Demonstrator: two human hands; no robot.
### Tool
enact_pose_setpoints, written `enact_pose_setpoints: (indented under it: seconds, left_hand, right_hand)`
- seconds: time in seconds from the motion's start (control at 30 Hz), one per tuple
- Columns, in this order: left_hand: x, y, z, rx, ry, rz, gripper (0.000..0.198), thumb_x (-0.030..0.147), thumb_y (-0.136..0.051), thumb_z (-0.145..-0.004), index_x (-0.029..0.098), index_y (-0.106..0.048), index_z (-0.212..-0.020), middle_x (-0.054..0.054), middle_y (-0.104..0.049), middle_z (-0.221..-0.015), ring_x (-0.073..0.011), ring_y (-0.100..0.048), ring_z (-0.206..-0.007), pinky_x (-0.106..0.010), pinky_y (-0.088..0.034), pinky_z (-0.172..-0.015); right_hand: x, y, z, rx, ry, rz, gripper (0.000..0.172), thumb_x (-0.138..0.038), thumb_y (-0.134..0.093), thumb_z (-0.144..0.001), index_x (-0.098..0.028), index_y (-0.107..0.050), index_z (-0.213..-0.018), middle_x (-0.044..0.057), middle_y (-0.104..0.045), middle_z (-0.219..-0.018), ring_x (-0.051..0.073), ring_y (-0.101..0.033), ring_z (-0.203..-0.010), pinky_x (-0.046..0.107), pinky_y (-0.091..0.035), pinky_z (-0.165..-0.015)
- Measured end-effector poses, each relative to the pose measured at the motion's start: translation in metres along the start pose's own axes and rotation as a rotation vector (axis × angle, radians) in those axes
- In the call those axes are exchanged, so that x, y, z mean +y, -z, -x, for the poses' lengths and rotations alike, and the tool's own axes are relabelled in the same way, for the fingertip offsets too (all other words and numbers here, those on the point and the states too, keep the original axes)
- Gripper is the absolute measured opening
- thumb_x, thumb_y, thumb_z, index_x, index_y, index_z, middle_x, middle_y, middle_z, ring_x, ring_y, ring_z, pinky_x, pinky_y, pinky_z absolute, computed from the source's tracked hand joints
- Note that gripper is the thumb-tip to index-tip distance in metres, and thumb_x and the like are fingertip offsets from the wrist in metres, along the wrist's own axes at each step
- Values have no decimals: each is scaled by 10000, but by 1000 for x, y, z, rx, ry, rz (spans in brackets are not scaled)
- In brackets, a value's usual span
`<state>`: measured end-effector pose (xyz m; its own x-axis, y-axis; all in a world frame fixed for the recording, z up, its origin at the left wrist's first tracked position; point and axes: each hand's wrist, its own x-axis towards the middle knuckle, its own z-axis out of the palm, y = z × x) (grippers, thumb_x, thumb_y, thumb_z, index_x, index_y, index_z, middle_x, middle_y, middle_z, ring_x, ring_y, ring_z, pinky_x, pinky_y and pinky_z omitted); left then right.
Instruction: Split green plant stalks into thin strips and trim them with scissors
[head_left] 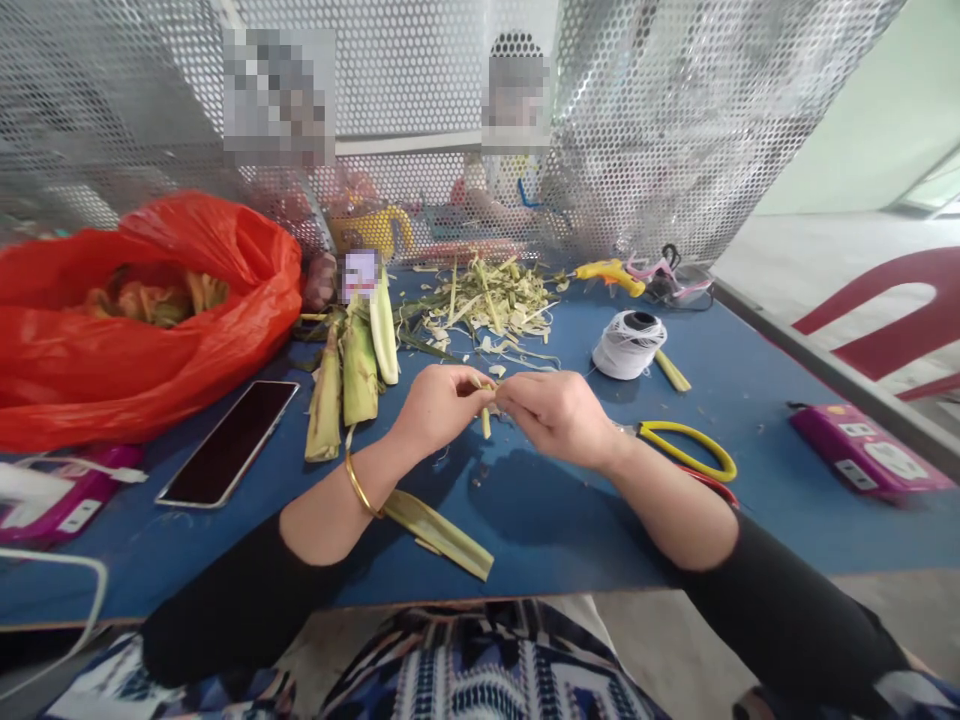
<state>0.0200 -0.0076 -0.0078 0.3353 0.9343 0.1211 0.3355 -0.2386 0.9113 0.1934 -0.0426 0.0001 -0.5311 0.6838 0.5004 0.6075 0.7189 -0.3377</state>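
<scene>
Both my hands meet above the blue table (540, 500), pinching the same small strip of pale green husk (486, 418). My left hand (439, 405), with a gold bangle on its wrist, is closed on the strip's left side. My right hand (559, 415) is closed on its right side. A longer folded husk piece (442, 532) lies on the table under my left forearm. Rolled husk bundles (356, 375) lie just left of my hands.
A red plastic bag (142, 320) holding husks sits at the left. A phone (229, 442), a husk scrap pile (487, 300), a white thread spool (628, 345), a yellow glue gun (609, 273), yellow-handled scissors (686, 452) and purple boxes (870, 450) lie around. Two people sit behind the perforated screen (645, 120).
</scene>
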Motion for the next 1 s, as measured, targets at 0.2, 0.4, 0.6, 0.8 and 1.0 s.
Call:
enact_pose_setpoints:
  seconds: [0.2,0.4,0.6,0.8,1.0]
  left_hand:
    - [8,-1,7,-266,60,117,174,173,-710,-635,172,-579,-749,38,-642,-602,-146,-624,-613,-241,-452,-600]
    - [11,0,8,-330,159,398,341,183,-763,-630,188,-467,-799,40,-656,-615,-154,-676,-660,-265,-496,-671]
    - [11,0,5,-184,142,460,264,235,-781,-611,144,-659,-827,-10,-703,-675,-149,-658,-661,-275,-507,-682]
    - [9,-1,0,36,249,502,194,277,-792,-583,140,-690,-674,-8,-669,-625,-119,-595,-579,-254,-496,-600]
    - [7,0,-3,64,261,536,163,275,-779,-590,150,-686,-638,-5,-658,-599,-111,-580,-568,-237,-487,-574]
  right_hand:
    - [9,-4,-5,73,-305,-376,183,-291,-555,-831,-167,-599,-704,-23,-527,-583,91,-427,-544,225,-308,-527]
    - [11,-8,-11,174,-688,-788,325,-426,-747,-616,-174,-542,-620,-85,-415,-446,50,-281,-424,219,-211,-432]
    - [13,-10,-11,74,-797,-749,283,-394,-709,-586,-171,-534,-598,-89,-410,-449,44,-269,-428,218,-193,-435]
    - [17,-12,-6,37,-631,-575,270,-399,-649,-705,-186,-513,-609,-69,-385,-506,79,-318,-491,230,-259,-470]
    - [4,-12,-5,209,-166,-488,191,-321,-545,-884,-202,-562,-735,61,-644,-871,159,-581,-796,291,-454,-712]
